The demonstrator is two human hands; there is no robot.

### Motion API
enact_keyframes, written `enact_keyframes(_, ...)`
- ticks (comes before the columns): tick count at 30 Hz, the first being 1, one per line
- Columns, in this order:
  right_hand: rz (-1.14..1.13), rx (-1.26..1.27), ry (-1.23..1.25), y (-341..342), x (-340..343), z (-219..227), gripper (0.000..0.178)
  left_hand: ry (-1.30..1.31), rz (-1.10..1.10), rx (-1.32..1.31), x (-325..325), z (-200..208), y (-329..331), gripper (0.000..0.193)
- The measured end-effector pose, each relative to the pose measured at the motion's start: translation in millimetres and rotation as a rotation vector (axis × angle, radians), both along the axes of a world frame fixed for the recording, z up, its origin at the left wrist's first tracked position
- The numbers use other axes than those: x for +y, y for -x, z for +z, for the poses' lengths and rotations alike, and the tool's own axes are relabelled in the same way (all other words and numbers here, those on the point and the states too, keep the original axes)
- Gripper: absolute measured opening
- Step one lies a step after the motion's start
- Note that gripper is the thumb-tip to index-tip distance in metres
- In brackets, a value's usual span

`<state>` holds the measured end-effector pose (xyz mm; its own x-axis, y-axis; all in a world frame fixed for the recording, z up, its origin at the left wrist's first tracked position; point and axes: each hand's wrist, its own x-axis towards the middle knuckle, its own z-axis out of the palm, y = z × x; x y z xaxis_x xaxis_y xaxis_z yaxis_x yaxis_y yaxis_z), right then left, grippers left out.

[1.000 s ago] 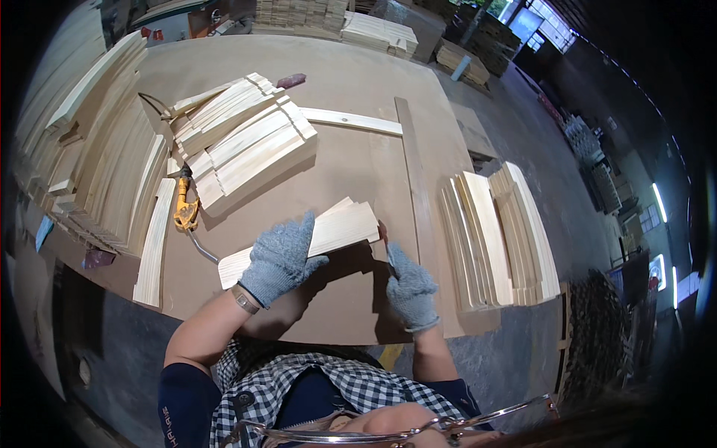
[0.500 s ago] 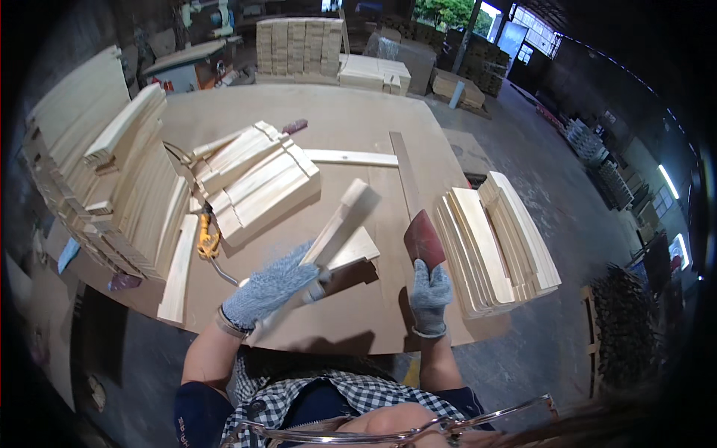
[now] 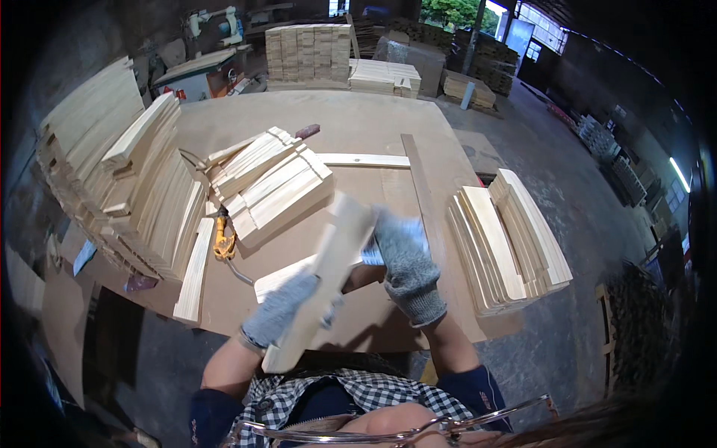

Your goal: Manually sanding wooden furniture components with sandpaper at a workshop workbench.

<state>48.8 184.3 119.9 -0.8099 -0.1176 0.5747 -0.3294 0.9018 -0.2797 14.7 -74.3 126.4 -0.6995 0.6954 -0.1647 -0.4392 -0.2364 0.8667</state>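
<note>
My left hand, in a grey knitted glove, is wrapped round a pale wooden board. The board slants upward and away above the table, its upper end smeared by motion. At that end is my gloved right hand, closed on a sheet of sandpaper whose pale bluish side shows, blurred. Whether the sheet touches the board I cannot tell. Beneath the held board, another wooden piece lies on the table, partly hidden by my left hand.
The brown table carries a bundle of notched boards, tall board stacks at left and curved boards at right. A yellow-handled air gun lies left of my hands. A flat wooden strip lies farther off.
My right hand has moved left and up to the board's far end, and the sandpaper's red face no longer shows. The held board has turned steeper. The whole view has shifted slightly.
</note>
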Motion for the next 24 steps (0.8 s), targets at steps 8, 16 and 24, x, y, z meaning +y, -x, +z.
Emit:
enact_keyframes(8,-0.223,0.105,0.414,-35.9,24.7,-7.2,0.064,-0.064,-0.107,-0.092,-1.2,1.1,3.3,0.064)
enact_keyframes(16,0.065,0.319,0.3,-13.7,15.9,45.1,0.054,-0.157,-0.181,-0.429,18.1,-35.6,-7.9,0.061)
enact_keyframes(24,-0.041,-0.057,0.157,-17.4,26.1,-7.0,0.062,-0.297,-0.205,-0.406,3.8,-63.9,-4.5,0.056)
